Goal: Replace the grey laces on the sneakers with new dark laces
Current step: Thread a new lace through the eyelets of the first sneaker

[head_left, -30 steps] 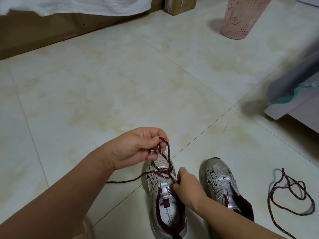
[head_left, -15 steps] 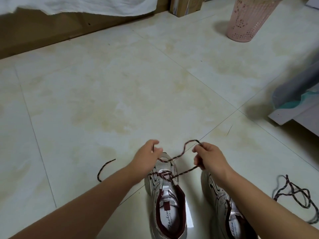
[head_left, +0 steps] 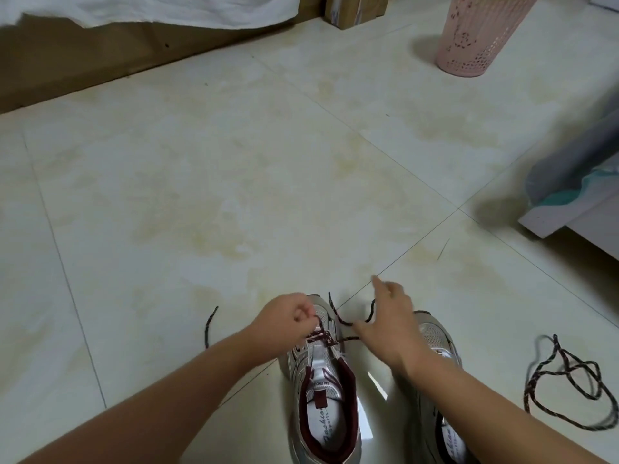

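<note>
Two silver sneakers with maroon lining stand on the tiled floor. The left sneaker (head_left: pixel 323 393) has a dark maroon lace (head_left: pixel 321 337) crossed through its lowest eyelets. My left hand (head_left: pixel 289 314) pinches that lace just above the toe end of the eyelets. My right hand (head_left: pixel 390 321) hovers with fingers spread above the lace's loose right end (head_left: pixel 350 321), which curls on the floor. The lace's left end (head_left: pixel 209 324) lies on the tiles. My right forearm covers much of the right sneaker (head_left: pixel 435 336).
A second dark lace (head_left: pixel 566 373) lies in a loose coil on the floor at the right. A pink perforated bin (head_left: pixel 475 38) stands at the back right. A wooden bed frame (head_left: pixel 100 61) runs along the back left; grey furniture (head_left: pixel 576 202) juts in from the right.
My right hand has let go of the lace's right end, which dropped to the floor, and its fingers have spread. My left hand stays pinching the lace at the shoe.
</note>
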